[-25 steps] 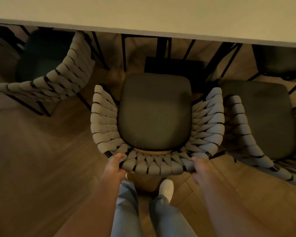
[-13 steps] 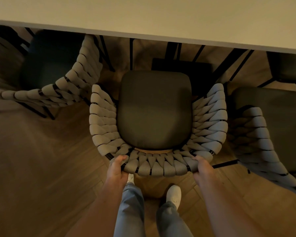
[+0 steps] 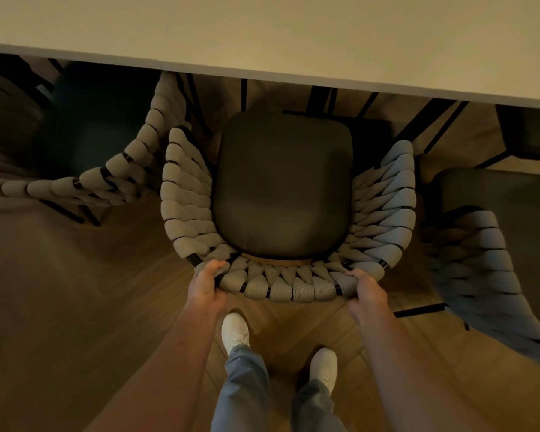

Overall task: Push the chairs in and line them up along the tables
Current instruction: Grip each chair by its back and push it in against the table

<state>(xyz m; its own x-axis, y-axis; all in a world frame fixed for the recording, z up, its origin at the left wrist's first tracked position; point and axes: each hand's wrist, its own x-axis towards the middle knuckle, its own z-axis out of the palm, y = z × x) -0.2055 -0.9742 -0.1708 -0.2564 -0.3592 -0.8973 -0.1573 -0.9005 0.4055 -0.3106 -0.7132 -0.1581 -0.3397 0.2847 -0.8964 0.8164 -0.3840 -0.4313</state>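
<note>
Gripping the woven back rail of the middle chair (image 3: 281, 188), the left hand (image 3: 205, 286) and right hand (image 3: 367, 293) each curl round it at opposite corners. The chair stands on the floor (image 3: 60, 291), its seat front just short of the tabletop (image 3: 262, 32) edge, not yet under. It faces the tabletop nearly squarely, front-to-back axis running away from the person. Pushed unevenly, it could likely skew and knock the left chair (image 3: 113, 169), whose arm nearly touches it.
</note>
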